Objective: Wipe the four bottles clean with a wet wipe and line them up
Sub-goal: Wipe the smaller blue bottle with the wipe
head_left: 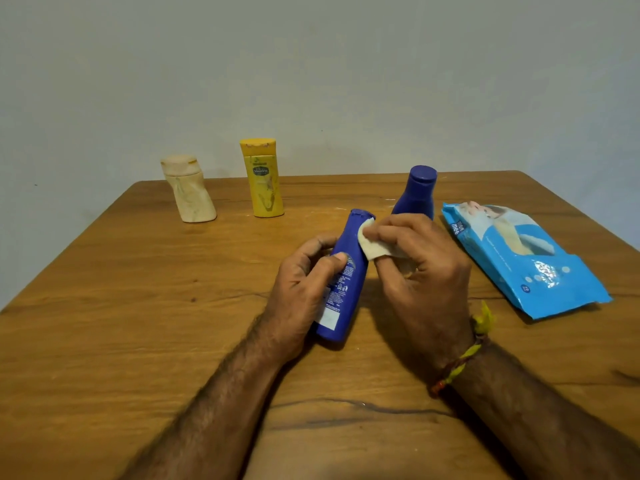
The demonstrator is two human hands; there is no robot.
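Note:
My left hand [304,292] grips a tall blue bottle [348,271] around its lower body, tilted with its cap pointing away from me. My right hand [419,268] pinches a folded white wet wipe [369,242] and presses it against the bottle's upper side near the cap. A second, rounder blue bottle [417,194] stands upright just behind my right hand. A yellow bottle [262,178] stands upright at the back centre-left, and a cream bottle [188,194] stands to its left, leaning in shape.
A blue wet-wipe pack [519,258] lies flat on the wooden table [138,306] to the right of my hands. A plain wall runs behind the table's far edge. White smears mark the wood near the blue bottles.

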